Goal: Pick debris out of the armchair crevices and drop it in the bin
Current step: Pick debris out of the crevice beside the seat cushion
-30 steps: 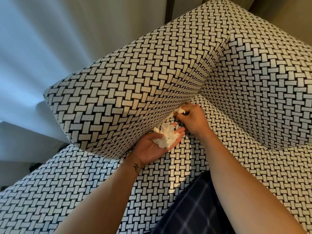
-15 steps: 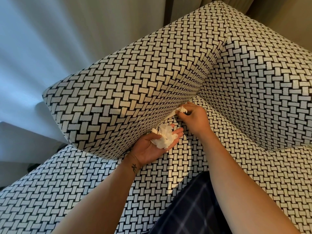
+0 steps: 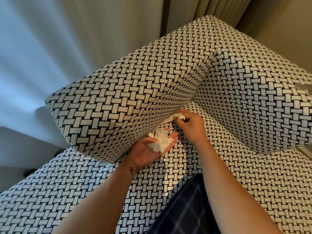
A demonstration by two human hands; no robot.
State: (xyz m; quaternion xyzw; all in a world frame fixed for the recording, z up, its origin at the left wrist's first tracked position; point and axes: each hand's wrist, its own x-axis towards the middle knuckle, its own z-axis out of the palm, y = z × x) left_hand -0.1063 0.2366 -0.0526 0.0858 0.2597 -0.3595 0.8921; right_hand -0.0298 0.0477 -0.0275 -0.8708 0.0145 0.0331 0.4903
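1. Debris wad (image 3: 160,141), crumpled white paper, lies in the left hand (image 3: 148,151) at frame centre, tight against the armrest (image 3: 118,102) that fills centre-left. Palm up, fingers straight and close together, thumb lying at the wad's edge. Nothing closes over it.
2. Risk: loose wad. Tip the palm or brush the armrest and I'd expect pieces to fall onto the seat (image 3: 236,174) or into the crevice (image 3: 184,107).
3. Just right of that, the right hand (image 3: 191,124) pinches a second scrap (image 3: 180,116) between thumb and fingertips at the crevice mouth. A pale strip runs from it along the gap; can't tell if it's the same piece.
4. Risk: thin paper. A sharp pull probably tears it and leaves the rest wedged deeper.
5. Risk: handover. Dropping the scrap onto a loaded palm may knock bits off.
6. Right of frame: backrest (image 3: 253,98), with a grey blotch (image 3: 302,86) at the far edge; can't tell what it is.
7. Bin not in view, so the length of the carry is unknown. Closing the left fingers first would be safer.
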